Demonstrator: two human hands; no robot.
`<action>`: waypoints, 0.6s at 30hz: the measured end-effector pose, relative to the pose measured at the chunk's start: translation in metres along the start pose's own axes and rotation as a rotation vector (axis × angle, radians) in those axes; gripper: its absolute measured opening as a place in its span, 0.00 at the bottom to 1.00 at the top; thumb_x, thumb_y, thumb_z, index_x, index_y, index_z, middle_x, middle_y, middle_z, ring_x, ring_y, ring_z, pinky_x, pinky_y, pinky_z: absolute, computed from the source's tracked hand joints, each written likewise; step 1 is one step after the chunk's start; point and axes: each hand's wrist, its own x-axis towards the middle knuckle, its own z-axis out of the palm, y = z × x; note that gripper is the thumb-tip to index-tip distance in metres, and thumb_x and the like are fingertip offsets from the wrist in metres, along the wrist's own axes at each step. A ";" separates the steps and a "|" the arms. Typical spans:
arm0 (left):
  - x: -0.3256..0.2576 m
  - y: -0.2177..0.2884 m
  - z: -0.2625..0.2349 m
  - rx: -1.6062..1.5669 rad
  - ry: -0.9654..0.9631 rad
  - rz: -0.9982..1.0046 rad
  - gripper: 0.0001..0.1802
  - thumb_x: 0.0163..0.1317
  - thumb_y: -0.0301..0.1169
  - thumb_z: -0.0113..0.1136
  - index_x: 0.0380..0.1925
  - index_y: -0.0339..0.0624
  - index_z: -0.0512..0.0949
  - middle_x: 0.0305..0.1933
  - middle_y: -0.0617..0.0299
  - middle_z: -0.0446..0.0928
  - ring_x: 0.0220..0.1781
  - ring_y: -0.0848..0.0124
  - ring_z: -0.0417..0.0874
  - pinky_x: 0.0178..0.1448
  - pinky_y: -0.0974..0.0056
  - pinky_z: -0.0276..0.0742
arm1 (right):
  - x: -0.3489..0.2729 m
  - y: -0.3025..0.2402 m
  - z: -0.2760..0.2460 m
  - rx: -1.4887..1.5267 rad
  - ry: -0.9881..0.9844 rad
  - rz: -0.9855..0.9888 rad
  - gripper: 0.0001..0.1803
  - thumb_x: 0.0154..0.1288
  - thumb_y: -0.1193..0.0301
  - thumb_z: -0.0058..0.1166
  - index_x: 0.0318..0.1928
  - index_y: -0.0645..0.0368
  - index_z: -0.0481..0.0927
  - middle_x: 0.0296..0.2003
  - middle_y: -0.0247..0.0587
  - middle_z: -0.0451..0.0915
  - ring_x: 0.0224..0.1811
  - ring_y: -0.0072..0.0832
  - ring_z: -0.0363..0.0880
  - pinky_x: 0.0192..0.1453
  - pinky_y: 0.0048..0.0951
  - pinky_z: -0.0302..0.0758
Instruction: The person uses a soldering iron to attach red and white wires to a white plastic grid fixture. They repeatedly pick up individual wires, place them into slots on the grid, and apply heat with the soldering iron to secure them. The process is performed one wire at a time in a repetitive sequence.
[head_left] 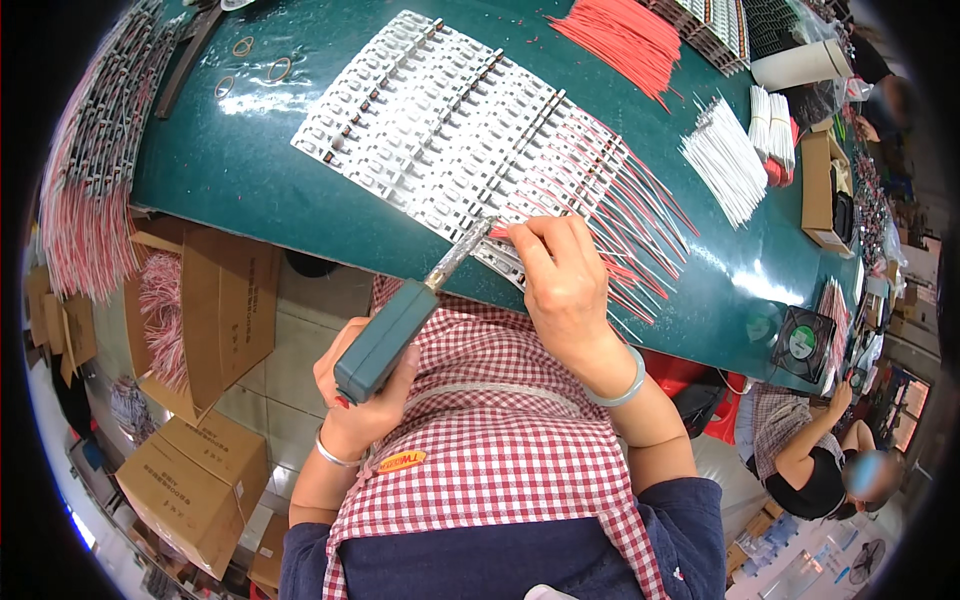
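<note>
My left hand (365, 385) is wrapped around the dark green handle of a soldering iron (385, 335). Its metal tip reaches up and right to the near edge of a large white panel of small circuit boards (400, 120). At that same spot my right hand (562, 275) pinches a red wire (497, 232), its fingers pressed together close to the tip. Red and white wires (640, 215) are fixed in rows along the panel's right part and trail off to the right. Whether the tip touches the wire end is too small to tell.
The panel lies on a green table (250, 190). Beyond it are loose red wires (620, 45) and white wires (725, 160). Wired boards (105, 160) hang over the left edge above cardboard boxes (225, 310). A fan (803, 343) and another person (800, 450) are at right.
</note>
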 end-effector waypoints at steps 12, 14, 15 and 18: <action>-0.016 -0.012 -0.001 -0.100 0.079 -0.031 0.14 0.55 0.19 0.71 0.43 0.28 0.84 0.41 0.50 0.84 0.37 0.63 0.86 0.42 0.64 0.82 | -0.002 0.005 0.004 -0.039 0.002 -0.050 0.15 0.52 0.80 0.59 0.43 0.67 0.81 0.39 0.43 0.77 0.39 0.37 0.75 0.38 0.33 0.76; -0.019 -0.013 -0.002 -0.104 0.077 -0.038 0.15 0.55 0.19 0.71 0.43 0.28 0.83 0.41 0.50 0.84 0.38 0.62 0.87 0.43 0.64 0.82 | -0.003 0.007 0.005 -0.021 0.016 -0.053 0.16 0.52 0.80 0.60 0.44 0.67 0.81 0.39 0.43 0.78 0.39 0.37 0.76 0.38 0.33 0.76; -0.020 -0.013 -0.002 -0.108 0.076 -0.047 0.15 0.55 0.19 0.71 0.44 0.28 0.83 0.42 0.49 0.84 0.39 0.62 0.87 0.43 0.64 0.82 | -0.003 0.007 0.005 -0.012 0.022 -0.055 0.16 0.52 0.80 0.60 0.44 0.67 0.81 0.39 0.43 0.78 0.39 0.37 0.76 0.38 0.34 0.76; -0.021 -0.013 -0.004 -0.080 0.061 -0.057 0.16 0.55 0.19 0.71 0.44 0.28 0.83 0.43 0.48 0.84 0.41 0.61 0.87 0.45 0.62 0.83 | -0.006 0.006 0.003 0.018 0.090 -0.072 0.16 0.51 0.80 0.60 0.44 0.67 0.82 0.39 0.43 0.79 0.38 0.37 0.76 0.38 0.34 0.75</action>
